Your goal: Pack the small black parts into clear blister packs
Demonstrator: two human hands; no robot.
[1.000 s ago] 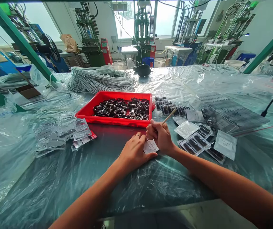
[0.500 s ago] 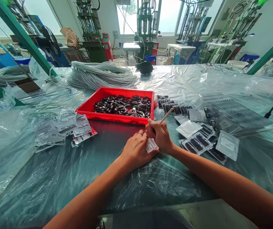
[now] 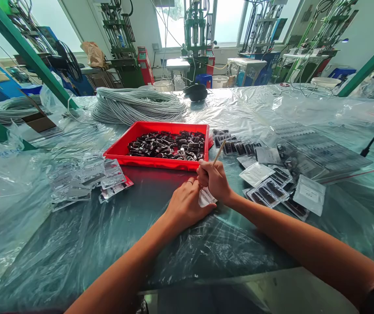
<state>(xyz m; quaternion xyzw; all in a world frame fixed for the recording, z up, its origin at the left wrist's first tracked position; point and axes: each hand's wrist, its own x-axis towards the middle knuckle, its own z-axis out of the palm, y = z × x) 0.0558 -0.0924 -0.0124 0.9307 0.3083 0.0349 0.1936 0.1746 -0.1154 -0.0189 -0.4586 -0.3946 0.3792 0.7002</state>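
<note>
My left hand lies on a small white-labelled clear bag and pins it to the plastic-covered table, its fingers curled over the bag's edge. My right hand is closed round a thin wooden stick, whose upper end points up and away; its lower end is hidden at the bag. Just beyond both hands stands a red tray full of small black parts.
Filled small bags lie to the right, with a stack of flat clear bags behind them. Empty bags are spread on the left. Grey cable coils sit behind the tray. Green frame posts and machines stand around.
Both hands have shifted slightly toward the tray. The stick in my right hand has tipped more upright. The bag stays under my left hand.
</note>
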